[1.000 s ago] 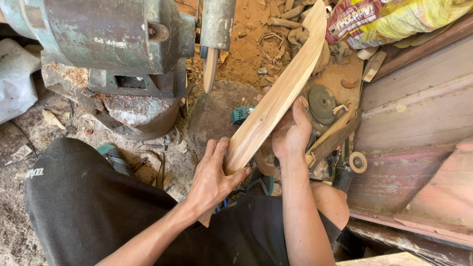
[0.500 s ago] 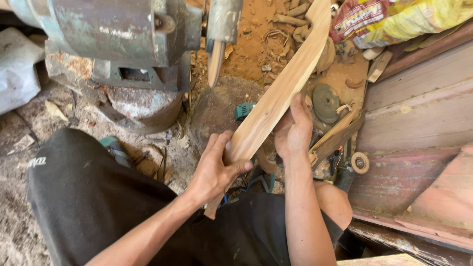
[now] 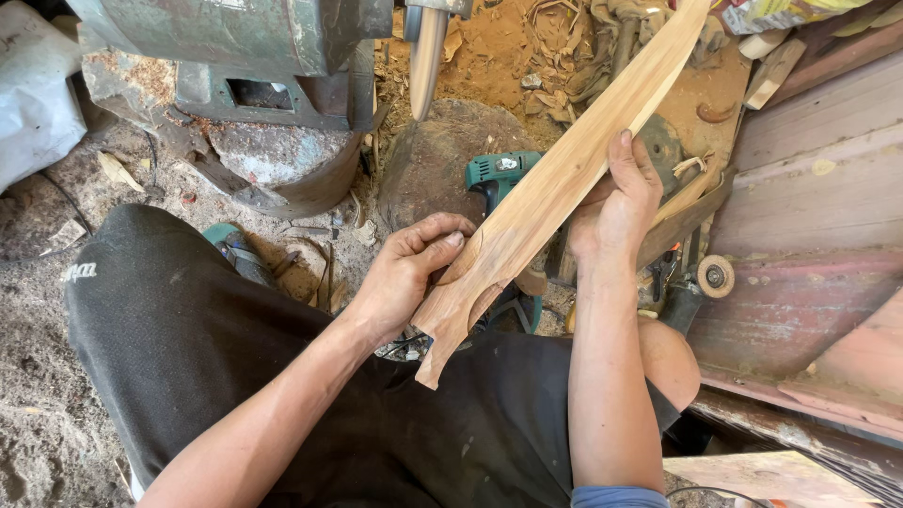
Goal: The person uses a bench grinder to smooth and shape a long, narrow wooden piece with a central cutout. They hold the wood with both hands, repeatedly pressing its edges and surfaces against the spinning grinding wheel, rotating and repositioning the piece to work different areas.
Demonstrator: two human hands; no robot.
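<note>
A long curved piece of pale carved wood (image 3: 564, 179) runs from my lap up to the top right. My left hand (image 3: 404, 273) grips its lower, notched end, fingers curled over the edge with the thumb on the face. My right hand (image 3: 616, 202) holds the piece from beneath at mid-length, fingers wrapped around its right side. A grinding wheel (image 3: 425, 56) on a grey-green bench grinder (image 3: 245, 47) stands above and left of the wood, not touching it.
A teal power tool (image 3: 497, 174) lies on the ground under the wood, next to a round stump (image 3: 442, 160). Sawdust and wood scraps cover the ground behind. Reddish planks (image 3: 809, 216) lie at the right. A white bag (image 3: 33, 103) sits at the left.
My left hand went from flat on the wood's lower end to gripping it. The piece slid down toward my lap. My right hand stayed at mid-length.
</note>
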